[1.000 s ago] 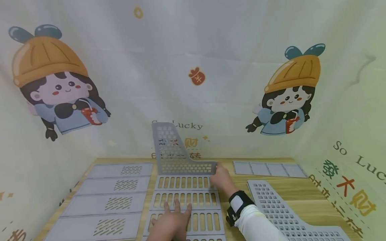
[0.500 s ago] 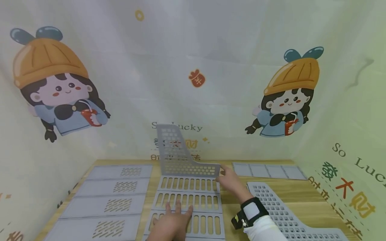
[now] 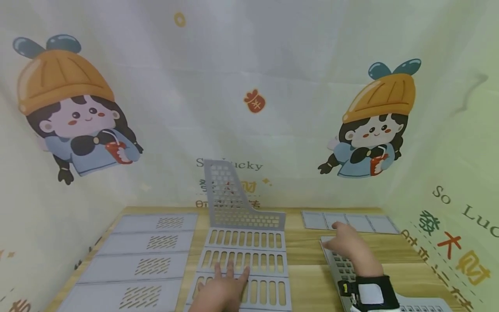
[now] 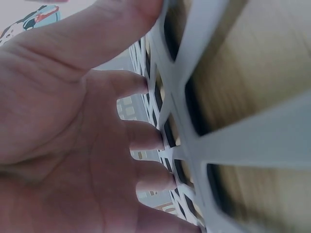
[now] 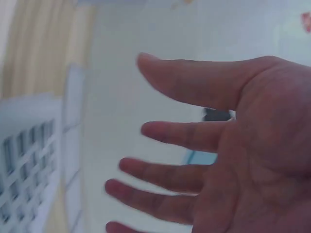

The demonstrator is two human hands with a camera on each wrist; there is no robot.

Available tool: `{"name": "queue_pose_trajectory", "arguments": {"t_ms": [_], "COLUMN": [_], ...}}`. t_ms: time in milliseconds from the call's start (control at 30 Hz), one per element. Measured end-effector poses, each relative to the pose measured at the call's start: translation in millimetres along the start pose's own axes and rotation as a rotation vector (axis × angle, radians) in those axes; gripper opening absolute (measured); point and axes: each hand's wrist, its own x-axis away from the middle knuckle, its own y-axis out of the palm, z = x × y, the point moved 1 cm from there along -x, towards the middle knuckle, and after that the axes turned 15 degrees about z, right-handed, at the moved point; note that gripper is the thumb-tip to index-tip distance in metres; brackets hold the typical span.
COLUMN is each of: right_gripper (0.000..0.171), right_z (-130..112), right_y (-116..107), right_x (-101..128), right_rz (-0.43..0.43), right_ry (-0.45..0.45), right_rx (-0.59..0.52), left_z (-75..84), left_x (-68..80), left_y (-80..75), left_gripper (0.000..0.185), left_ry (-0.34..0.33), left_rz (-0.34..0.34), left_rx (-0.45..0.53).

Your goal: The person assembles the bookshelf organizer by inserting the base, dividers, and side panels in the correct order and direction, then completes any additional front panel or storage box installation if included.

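My left hand [image 3: 220,290] rests with spread, straight fingers on a grey slotted panel [image 3: 269,249] marked by cross lines; the left wrist view shows its fingertips touching the slats. At that panel's far end an L-shaped perforated panel [image 3: 248,213] stands upright, with neither hand on it. My right hand [image 3: 352,249] is over the far end of a second L-shaped perforated panel [image 3: 421,300], which lies on the table at the right. In the right wrist view the right fingers [image 5: 165,131] are extended, with nothing between them and the thumb.
A large grey panel [image 3: 109,264] with slanted slots lies on the wooden table [image 3: 304,268] at left. A narrow sectioned strip [image 3: 374,222] lies at the back right. Printed cloth [image 3: 288,130] walls in the back and both sides.
My right hand has let go of the upright perforated panel's right end and moved right, over the other one. The upright panel shifted slightly right and stays standing. My left hand has barely moved.
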Motion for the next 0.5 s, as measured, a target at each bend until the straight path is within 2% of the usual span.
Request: {"name": "queue_pose_trajectory", "arguments": {"t_ms": [200, 300, 367, 433, 500], "right_gripper": [0.081, 0.077, 0.071, 0.069, 0.073], "right_z": [26.4, 35.4, 38.7, 39.4, 39.5], "right_y": [7.3, 10.8, 12.7, 14.9, 16.5], "right_x": [-0.9, 0.3, 1.1, 1.3, 1.8], "right_rz": [-0.154, -0.218, -0.237, -0.249, -0.238], "right_ry": [0.087, 0.127, 0.153, 0.141, 0.138], "right_rx": [0.127, 0.156, 0.155, 0.165, 0.166], "left_z": [-5.5, -7.1, -7.6, -7.8, -7.3], "left_x": [-0.6, -2.7, -3.8, -4.4, -4.5], "left_y": [-2.2, -3.5, -4.0, -4.0, -3.8], "left_gripper": [0.114, 0.114, 0.114, 0.114, 0.114], "left_ry": [0.009, 0.013, 0.02, 0.025, 0.03], "left_rz": [0.007, -0.004, -0.007, -0.005, -0.001], "left_rx": [0.003, 0.01, 0.01, 0.01, 0.006]}}
